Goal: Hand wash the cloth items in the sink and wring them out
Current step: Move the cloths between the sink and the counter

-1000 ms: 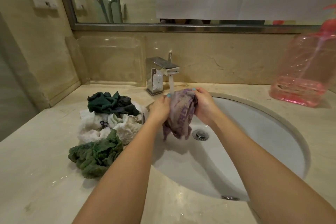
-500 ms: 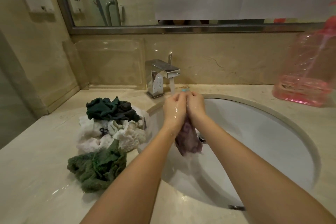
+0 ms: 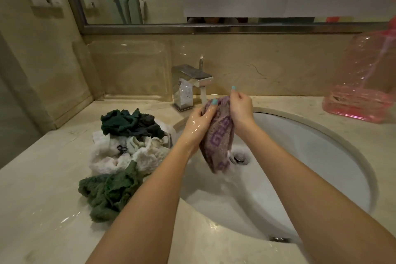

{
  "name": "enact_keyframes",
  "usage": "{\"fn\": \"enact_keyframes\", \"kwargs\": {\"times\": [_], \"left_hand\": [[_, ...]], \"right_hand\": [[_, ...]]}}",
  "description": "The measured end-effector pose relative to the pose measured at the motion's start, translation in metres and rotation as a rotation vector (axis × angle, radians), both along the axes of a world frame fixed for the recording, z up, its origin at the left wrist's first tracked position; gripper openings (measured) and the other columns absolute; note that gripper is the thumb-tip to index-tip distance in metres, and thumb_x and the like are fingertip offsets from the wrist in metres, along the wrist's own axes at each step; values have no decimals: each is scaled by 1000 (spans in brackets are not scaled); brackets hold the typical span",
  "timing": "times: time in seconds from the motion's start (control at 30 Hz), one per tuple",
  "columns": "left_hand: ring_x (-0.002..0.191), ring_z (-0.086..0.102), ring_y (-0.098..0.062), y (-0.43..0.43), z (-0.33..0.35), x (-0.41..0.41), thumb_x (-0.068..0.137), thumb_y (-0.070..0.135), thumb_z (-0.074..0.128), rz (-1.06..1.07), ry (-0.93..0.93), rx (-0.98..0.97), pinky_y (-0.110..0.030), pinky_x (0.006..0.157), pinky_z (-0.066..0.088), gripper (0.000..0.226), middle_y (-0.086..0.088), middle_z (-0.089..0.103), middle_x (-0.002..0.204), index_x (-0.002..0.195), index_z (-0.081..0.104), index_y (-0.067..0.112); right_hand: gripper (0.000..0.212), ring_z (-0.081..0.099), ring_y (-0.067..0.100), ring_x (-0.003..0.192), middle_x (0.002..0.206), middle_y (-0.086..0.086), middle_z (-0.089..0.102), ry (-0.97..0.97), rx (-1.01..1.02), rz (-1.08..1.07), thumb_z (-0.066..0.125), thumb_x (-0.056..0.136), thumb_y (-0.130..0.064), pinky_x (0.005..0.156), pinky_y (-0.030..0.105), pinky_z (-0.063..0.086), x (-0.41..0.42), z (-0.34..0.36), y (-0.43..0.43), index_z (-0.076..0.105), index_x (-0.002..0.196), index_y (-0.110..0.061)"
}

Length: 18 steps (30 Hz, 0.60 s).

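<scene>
Over the sink, set in a wet counter and just right of a pile of green, white and dark cloths: a purple patterned cloth, held up between both hands near the running tap. Left hand wet, fingers curled round the cloth's upper left side. Right hand gripping the upper right edge, one finger raised clear. Hands close together, cloth bunched between them. Long axis near vertical, slightly tilted, free end hanging down beside the drain.
</scene>
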<state>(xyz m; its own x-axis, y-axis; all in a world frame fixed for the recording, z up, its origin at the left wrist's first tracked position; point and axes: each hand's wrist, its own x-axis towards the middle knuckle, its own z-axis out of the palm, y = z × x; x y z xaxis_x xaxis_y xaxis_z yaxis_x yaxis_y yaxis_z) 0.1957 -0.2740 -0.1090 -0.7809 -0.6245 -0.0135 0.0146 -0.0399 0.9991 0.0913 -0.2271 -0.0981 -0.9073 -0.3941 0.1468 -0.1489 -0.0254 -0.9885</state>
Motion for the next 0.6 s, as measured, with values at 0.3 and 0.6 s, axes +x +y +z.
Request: {"fn": "enact_keyframes", "kwargs": {"times": [0.3,0.6], "left_hand": [[85,67,-15,-19,-7,16,93,43,61,-26,-217,-67,-32,66,49,39,1,71,98,123,57,18],[105,64,-24,-21,-8,-8,105,23,43,211,386,397,-37,88,54,14,-11,66,115,109,56,19]], "right_hand": [[35,49,22,78,77,6,48,-147,-114,-46,40,103,-35,69,35,40,-14,1,8,48,75,-15],[63,61,27,98,111,11,66,-509,297,517,30,93,-70,79,42,49,12,-30,21,61,114,-19]]}}
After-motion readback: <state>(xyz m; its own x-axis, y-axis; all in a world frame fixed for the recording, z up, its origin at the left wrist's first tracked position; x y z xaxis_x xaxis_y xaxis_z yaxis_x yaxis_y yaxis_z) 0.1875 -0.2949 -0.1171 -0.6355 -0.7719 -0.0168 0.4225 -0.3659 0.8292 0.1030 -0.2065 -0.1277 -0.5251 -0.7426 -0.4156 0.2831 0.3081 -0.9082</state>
